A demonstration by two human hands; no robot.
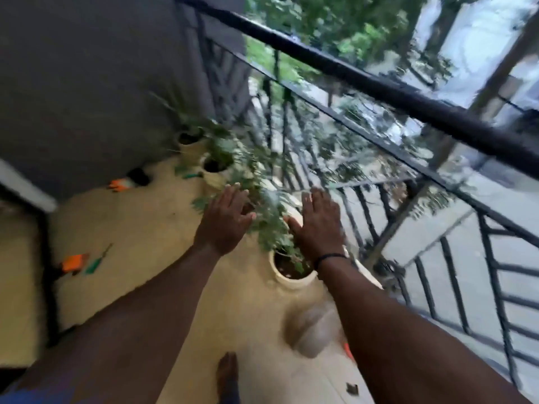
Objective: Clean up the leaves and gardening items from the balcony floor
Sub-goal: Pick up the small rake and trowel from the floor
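Both hands are reaching out flat-fingered and holding nothing: left hand [223, 221] and right hand [318, 225] flanking the potted plant [274, 228]. The orange-and-green tools [80, 262] are lying on the floor [151, 228], well off to the left and nearer the left hand. The green tool's long axis is running diagonally up-right.

Both forearms are bare, with no sleeves reaching them. The right wrist wears a thin black band [331, 257]. One bare foot [227, 374] shows, and blurred blue cloth [32, 396], perhaps shorts.
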